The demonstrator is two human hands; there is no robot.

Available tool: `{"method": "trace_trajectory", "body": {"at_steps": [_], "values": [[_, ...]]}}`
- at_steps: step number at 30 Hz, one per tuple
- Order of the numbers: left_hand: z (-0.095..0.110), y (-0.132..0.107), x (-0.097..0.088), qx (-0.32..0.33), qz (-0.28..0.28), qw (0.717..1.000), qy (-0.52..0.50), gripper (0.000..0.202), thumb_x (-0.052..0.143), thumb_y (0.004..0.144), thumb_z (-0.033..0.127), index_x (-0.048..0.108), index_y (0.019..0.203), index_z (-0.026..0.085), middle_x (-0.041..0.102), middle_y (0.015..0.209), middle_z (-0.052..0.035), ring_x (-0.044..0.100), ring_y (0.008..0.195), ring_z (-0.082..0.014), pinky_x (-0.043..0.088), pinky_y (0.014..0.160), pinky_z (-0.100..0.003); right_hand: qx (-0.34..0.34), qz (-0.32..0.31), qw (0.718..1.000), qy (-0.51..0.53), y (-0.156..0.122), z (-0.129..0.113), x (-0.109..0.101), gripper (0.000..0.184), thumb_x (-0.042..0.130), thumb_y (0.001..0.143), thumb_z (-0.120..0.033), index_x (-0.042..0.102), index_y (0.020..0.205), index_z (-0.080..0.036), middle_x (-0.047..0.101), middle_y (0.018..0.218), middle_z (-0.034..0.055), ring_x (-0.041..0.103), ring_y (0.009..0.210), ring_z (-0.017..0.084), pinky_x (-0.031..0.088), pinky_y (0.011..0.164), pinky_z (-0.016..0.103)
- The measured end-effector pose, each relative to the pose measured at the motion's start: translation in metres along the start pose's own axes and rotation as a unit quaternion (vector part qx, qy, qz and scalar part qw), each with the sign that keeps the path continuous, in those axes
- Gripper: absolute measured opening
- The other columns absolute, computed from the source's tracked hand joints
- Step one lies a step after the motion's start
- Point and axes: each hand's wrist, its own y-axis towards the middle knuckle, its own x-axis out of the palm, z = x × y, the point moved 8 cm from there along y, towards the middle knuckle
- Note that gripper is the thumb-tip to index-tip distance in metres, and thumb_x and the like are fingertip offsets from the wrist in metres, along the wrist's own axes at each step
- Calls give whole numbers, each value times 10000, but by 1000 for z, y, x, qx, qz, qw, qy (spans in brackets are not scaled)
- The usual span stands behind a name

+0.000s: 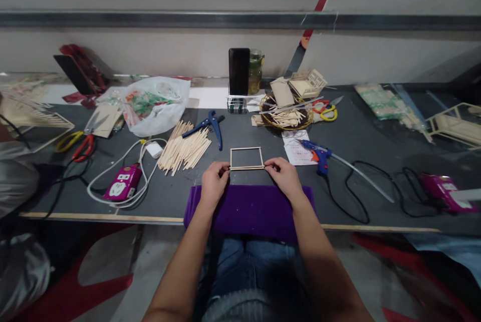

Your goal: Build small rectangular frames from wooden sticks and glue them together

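Observation:
A small rectangular frame of thin wooden sticks [247, 168] lies on the dark tabletop in front of me. My left hand [214, 182] is closed in a pinch at its near left corner. At the near right corner, my right hand [284, 178] pinches the other end of the near side. That side looks doubled, as if two sticks lie side by side. Both wrists rest over a folded purple cloth [251, 209] at the table's edge. Left of the frame lie a pile of loose wooden sticks [184, 149] and a blue cutter [214, 126].
A blue glue gun [319, 154] with its cord lies right, beside a printed paper [296, 147]. Behind stand a basket of short sticks [306, 122], scissors [328, 112], a phone [239, 71] and a jar [256, 71]. A plastic bag [173, 94] and purple power strip [124, 182] are left, near another person.

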Motion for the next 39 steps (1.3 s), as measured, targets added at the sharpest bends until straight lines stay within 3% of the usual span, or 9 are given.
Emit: {"method": "trace_trajectory", "body": {"at_steps": [15,25,39], "values": [[2,1,-1,4,-7,1000,-3,246,561,731,80,671,917,198,615,783,-1,578,707,-133,463,710,-257,9,33,999,16,0,8,-4,201,505,764,-251,676,852,-192,589,725,21,521,620,150,419,620,277],[9,0,2,14,-22,1000,13,178,614,785,147,670,948,194,621,847,-15,593,766,-146,457,740,-264,-27,-23,999,1,-3,-4,4,109,582,760,-241,651,836,-205,587,789,23,550,677,153,441,675,286],[11,-1,5,24,-29,998,41,104,588,836,167,685,848,202,620,824,-25,589,781,-159,450,733,-268,-33,-25,999,-21,-3,-6,7,86,567,793,-254,634,758,-211,592,750,25,551,658,160,423,646,284]]}}
